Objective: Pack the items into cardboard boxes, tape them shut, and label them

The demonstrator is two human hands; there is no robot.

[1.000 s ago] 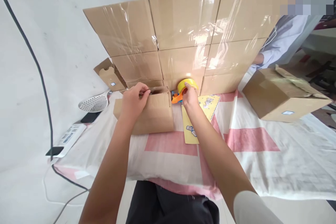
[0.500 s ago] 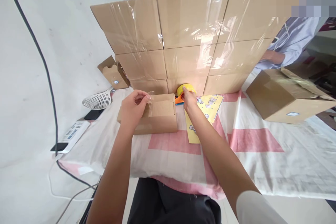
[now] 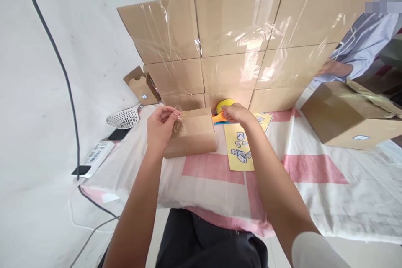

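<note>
My left hand (image 3: 161, 124) pinches the end of a strip of clear tape (image 3: 179, 119) over the left part of a small cardboard box (image 3: 194, 134) that lies on the table. My right hand (image 3: 238, 113) rests on a yellow tape roll in an orange dispenser (image 3: 222, 111), just right of the box and against the stacked cartons. A yellow sticker sheet (image 3: 240, 150) lies under my right wrist.
A wall of film-wrapped cartons (image 3: 232, 46) stands at the back of the pink-and-white tablecloth (image 3: 314, 176). A larger carton (image 3: 345, 117) sits at right, with another person's sleeve (image 3: 361, 46) behind it. At left lie a small open box (image 3: 141, 88), a white skimmer (image 3: 124, 119), a phone and a cable.
My left hand has lifted from the box's top edge and now holds a strip of tape. My right hand has settled lower on the dispenser. The view shifted left a little.
</note>
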